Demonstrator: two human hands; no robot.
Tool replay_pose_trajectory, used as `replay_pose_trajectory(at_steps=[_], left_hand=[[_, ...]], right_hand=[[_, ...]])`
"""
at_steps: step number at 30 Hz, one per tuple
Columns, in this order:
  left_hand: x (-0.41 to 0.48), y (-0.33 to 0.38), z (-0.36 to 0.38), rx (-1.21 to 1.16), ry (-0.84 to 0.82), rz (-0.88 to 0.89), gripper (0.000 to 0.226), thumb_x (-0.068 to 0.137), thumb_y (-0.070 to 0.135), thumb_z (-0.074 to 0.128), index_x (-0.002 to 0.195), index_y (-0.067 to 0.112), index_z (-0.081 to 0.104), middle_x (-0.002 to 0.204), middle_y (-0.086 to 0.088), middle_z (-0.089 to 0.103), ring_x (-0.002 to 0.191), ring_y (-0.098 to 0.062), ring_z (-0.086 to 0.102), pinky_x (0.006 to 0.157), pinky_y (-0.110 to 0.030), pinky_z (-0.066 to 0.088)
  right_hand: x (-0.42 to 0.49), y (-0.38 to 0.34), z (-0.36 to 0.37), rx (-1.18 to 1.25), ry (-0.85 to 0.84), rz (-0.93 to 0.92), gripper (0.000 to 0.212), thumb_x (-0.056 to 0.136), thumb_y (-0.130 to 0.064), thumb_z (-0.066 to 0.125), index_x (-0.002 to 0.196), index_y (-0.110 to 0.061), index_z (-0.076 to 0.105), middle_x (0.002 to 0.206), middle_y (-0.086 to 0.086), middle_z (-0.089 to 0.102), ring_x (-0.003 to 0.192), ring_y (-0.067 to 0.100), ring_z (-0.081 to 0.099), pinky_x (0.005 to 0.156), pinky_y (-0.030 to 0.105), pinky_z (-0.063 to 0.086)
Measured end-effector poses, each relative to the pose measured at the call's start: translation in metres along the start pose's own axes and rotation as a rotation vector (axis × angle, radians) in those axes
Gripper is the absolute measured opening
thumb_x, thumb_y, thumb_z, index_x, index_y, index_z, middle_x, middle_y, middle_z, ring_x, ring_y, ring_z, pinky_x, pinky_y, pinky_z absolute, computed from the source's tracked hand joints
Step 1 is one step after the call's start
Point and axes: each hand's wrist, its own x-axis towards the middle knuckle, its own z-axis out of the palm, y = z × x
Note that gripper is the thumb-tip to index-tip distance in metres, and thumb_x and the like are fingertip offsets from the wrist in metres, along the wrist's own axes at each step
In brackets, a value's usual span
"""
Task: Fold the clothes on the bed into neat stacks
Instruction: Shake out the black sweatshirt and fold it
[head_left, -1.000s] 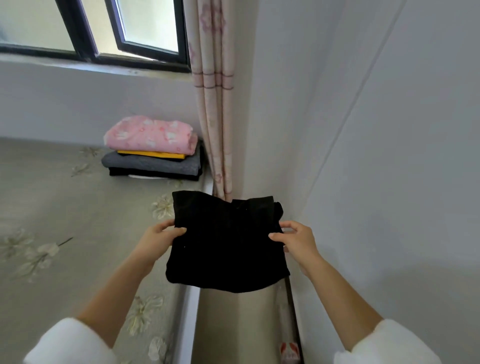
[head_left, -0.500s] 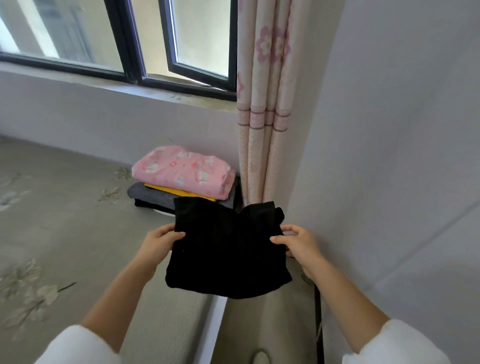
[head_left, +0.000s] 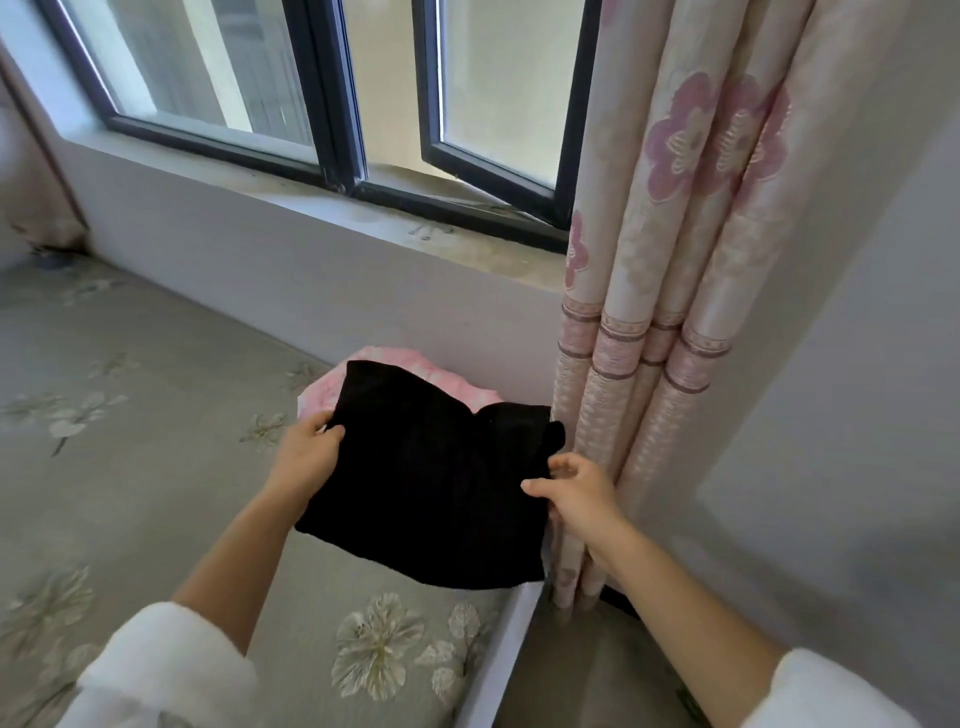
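Observation:
I hold a folded black garment (head_left: 431, 478) flat in the air over the bed's far right corner. My left hand (head_left: 306, 457) grips its left edge and my right hand (head_left: 579, 491) pinches its right edge. Under and behind it lies the stack of folded clothes, of which only the pink flowered top piece (head_left: 447, 376) shows along the black garment's far edge. The lower pieces of the stack are hidden.
The bed (head_left: 130, 467) has a grey sheet with pale flowers. A window sill (head_left: 332, 208) and wall run behind the stack. A pink flowered curtain (head_left: 670, 312) hangs at the right, beside a grey wall. A gap to the floor (head_left: 582, 670) lies right of the bed's edge.
Both hands have carried the black garment forward and up, from beside the bed's edge to over the pink-topped stack, which it now mostly covers. The view has risen toward the window.

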Motion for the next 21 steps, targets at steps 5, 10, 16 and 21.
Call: replay_pose_trajectory(at_steps=[5,10,16,21], left_hand=[[0.109,0.018,0.002,0.093,-0.006,0.046,0.026,0.097,0.011,0.042,0.112,0.02,0.062,0.096,-0.002,0.064,0.081,-0.016,0.06,0.071,-0.031,0.047],[0.213,0.015,0.006,0.154,-0.029,0.034,0.019,0.096,0.014,0.048,0.104,0.019,0.064,0.102,-0.008,0.068,0.095,-0.027,0.063,0.093,-0.044,0.049],[0.263,-0.03,0.036,0.531,0.189,0.129,0.036,0.097,0.028,0.047,0.132,0.023,0.054,0.132,-0.008,0.057,0.122,-0.028,0.051,0.107,-0.05,0.031],[0.239,-0.065,0.083,0.796,0.085,0.348,0.042,0.101,0.037,0.033,0.141,0.03,0.042,0.155,-0.001,0.029,0.146,-0.018,0.016,0.113,-0.055,0.003]], right_hand=[[0.083,-0.019,0.031,0.018,0.046,0.058,0.025,0.078,-0.006,0.076,0.087,-0.018,0.056,0.096,0.004,0.06,0.084,0.015,0.058,0.071,0.024,0.044],[0.148,-0.017,0.058,0.007,0.114,0.1,0.026,0.077,-0.007,0.076,0.085,-0.021,0.055,0.099,0.003,0.062,0.093,0.018,0.062,0.089,0.033,0.05],[0.183,0.011,0.079,-0.147,0.216,0.131,0.034,0.081,-0.007,0.072,0.107,-0.016,0.052,0.096,-0.007,0.061,0.106,0.021,0.061,0.082,0.023,0.048],[0.189,0.011,0.099,-0.858,0.083,-0.292,0.075,0.088,-0.044,0.059,0.15,-0.023,0.021,0.157,-0.006,0.012,0.146,0.016,0.008,0.118,0.035,0.013]])
